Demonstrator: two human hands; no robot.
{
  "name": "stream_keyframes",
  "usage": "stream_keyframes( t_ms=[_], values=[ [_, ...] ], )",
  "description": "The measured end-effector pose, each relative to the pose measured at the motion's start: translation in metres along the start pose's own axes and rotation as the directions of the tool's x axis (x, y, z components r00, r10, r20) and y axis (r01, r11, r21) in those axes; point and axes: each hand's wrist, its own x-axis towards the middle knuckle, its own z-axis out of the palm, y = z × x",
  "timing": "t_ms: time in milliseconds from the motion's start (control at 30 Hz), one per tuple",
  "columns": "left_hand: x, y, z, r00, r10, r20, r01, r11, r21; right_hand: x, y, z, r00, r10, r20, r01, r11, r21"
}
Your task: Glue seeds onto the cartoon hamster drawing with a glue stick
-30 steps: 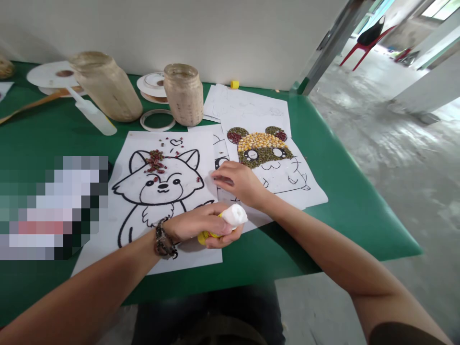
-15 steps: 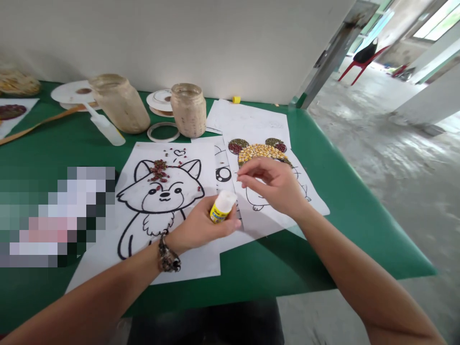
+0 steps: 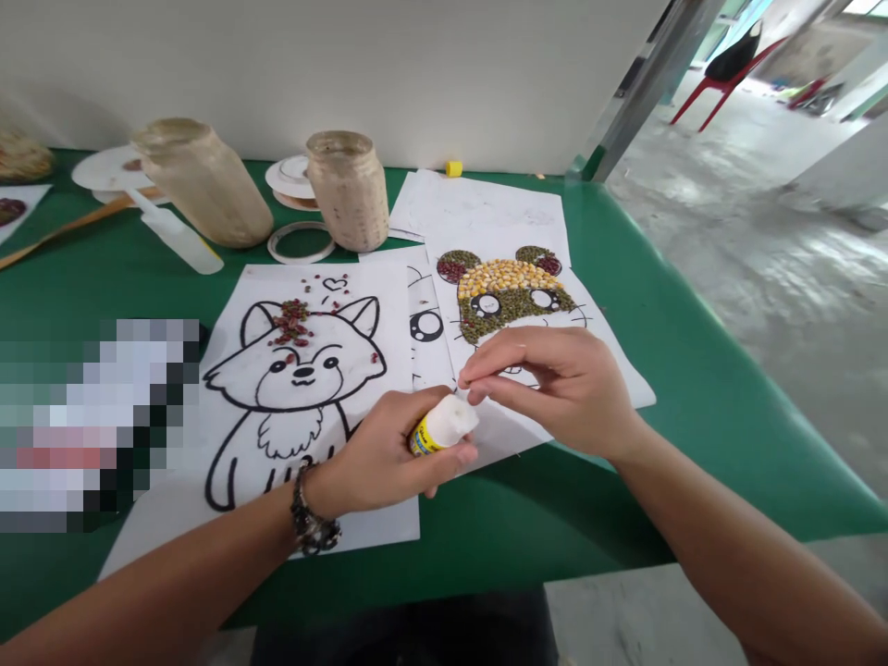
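My left hand (image 3: pixel 378 462) is wrapped round a yellow-labelled glue stick (image 3: pixel 431 433), its white end tilted up toward the right. Just beside that end, my right hand (image 3: pixel 565 384) pinches thumb and forefinger together; any tiny thing between the tips is too small to name. Under and behind the right hand lies a hamster drawing (image 3: pixel 513 287), its head filled with yellow corn kernels and green beans, its ears with red and green ones. Left of it is a fox drawing (image 3: pixel 305 379), with loose red and green beans (image 3: pixel 292 324) heaped near one ear.
Behind the papers stand two cloudy jars (image 3: pixel 351 190), a tape roll (image 3: pixel 301 242), a white squeeze bottle (image 3: pixel 181 239) and ribbon spools (image 3: pixel 104 171). A small yellow cap (image 3: pixel 453 169) lies by the wall. A blurred-out object (image 3: pixel 104 416) is at left.
My right hand has moved down from over the hamster's face to beside the glue stick's white end, uncovering the eyes. The left hand still holds the glue stick. The view has shifted slightly.
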Motion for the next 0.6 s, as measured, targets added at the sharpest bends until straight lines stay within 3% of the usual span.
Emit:
stream_keyframes(
  t_ms=[200,433,600],
  values=[
    [-0.0033,-0.0008,-0.0004,1.000,0.014,0.008,-0.014,0.998,0.064,-0.0004,-0.0010,0.0039,0.989,-0.130,0.073,0.137,0.986,-0.094],
    [-0.0020,0.0036,0.0001,1.000,-0.007,-0.008,0.007,0.998,0.064,-0.0023,-0.0009,0.0069,0.988,-0.142,0.054,0.148,0.981,-0.126],
    [-0.0024,0.0035,0.0017,0.996,0.058,-0.073,-0.055,0.998,0.044,-0.0038,-0.0002,0.0088,0.985,-0.158,0.062,0.165,0.978,-0.128]
  ],
)
